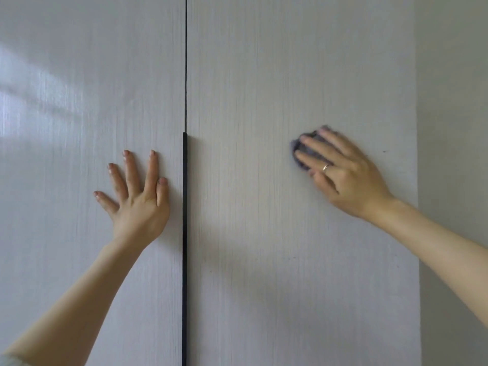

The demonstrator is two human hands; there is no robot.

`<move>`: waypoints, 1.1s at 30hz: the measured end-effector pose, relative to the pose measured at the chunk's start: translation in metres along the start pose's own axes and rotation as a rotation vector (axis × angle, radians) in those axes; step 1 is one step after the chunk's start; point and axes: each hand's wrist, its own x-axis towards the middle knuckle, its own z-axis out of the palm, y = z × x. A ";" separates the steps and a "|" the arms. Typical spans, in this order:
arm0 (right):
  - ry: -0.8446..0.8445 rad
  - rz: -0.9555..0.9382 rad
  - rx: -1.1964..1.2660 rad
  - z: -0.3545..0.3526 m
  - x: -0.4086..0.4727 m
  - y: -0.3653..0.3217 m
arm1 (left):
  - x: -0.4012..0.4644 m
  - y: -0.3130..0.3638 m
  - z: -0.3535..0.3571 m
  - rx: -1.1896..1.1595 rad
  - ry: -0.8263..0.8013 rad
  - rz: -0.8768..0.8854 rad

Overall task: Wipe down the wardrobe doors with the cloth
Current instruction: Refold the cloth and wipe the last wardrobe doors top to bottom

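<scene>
Two pale grey wood-grain wardrobe doors fill the view, the left door (79, 114) and the right door (250, 101), both closed. My left hand (137, 196) lies flat on the left door with fingers spread, just left of the centre gap. My right hand (343, 173) presses a small grey-purple cloth (307, 149) against the right door with straight fingers. Most of the cloth is hidden under the fingers. The right hand is slightly blurred.
A black strip handle (184, 247) runs down the gap between the doors from mid-height. A plain grey wall (454, 128) borders the right door's edge. Light reflects on the left door at upper left.
</scene>
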 end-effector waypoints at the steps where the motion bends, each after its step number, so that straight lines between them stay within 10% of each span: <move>1: 0.044 0.119 0.008 0.001 -0.004 -0.004 | -0.002 0.000 0.001 -0.013 -0.006 0.000; 9: -0.226 -0.420 0.008 -0.009 -0.051 -0.013 | -0.013 0.011 0.000 -0.097 -0.036 0.030; 17: 0.060 0.364 -0.071 -0.021 -0.043 0.041 | -0.016 0.017 0.004 -0.046 -0.056 0.057; 25: -0.141 -0.105 -0.071 -0.030 -0.087 0.039 | -0.019 0.022 0.013 -0.033 0.012 0.048; 30: 0.074 0.503 0.003 -0.026 -0.040 0.062 | -0.020 0.020 0.016 -0.020 0.037 0.051; 33: 0.112 0.549 0.002 -0.020 -0.052 0.048 | -0.020 0.017 0.014 -0.009 0.030 0.058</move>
